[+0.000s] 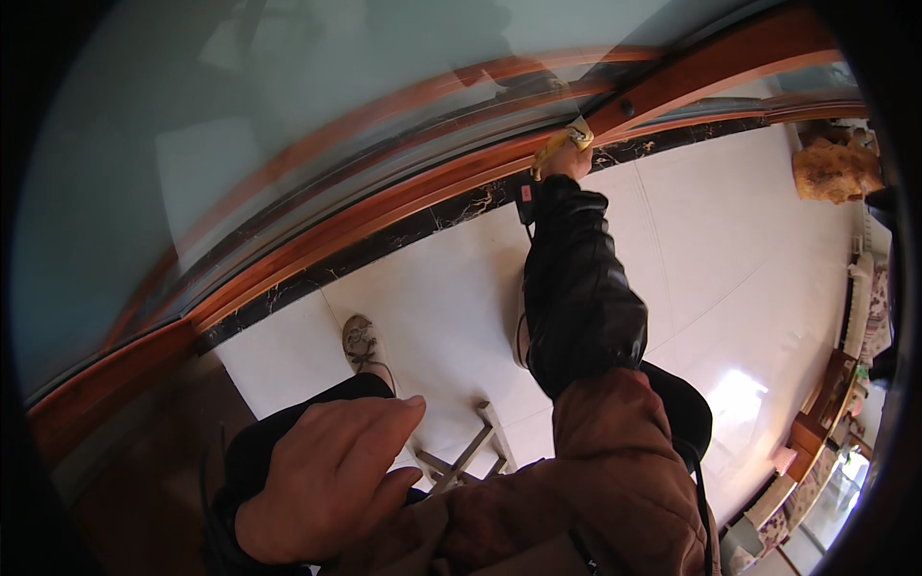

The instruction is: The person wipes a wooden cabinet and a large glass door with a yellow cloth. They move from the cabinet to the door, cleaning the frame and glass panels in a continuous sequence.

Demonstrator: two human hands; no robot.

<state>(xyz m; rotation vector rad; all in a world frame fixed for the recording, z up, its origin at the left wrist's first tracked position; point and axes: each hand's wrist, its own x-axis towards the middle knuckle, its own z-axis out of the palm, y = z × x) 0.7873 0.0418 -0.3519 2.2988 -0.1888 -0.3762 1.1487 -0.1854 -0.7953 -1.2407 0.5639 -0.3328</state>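
Observation:
My right hand (575, 160) reaches far forward and grips a yellow cloth (551, 153), pressed at the lower corner of a glass panel (288, 93). There the orange-brown wooden stile (691, 72) meets the bottom rail. A black sleeve cover (587, 288) wraps that forearm, and a small black device (528, 204) with a cord sits by the wrist. Nearer to me, my left hand (331, 475) hovers over or rests on my left knee; which one I cannot tell. No object shows in it, and its thumb stands apart from the fingers.
A black marble-patterned strip (468, 204) edges the pale tiled floor (720, 237). Between my legs are the crossed legs of a stool (461, 457). My left shoe (362, 341) is near the strip. A brown-orange lumpy object (835, 171) and wooden furniture (810, 439) stand at right.

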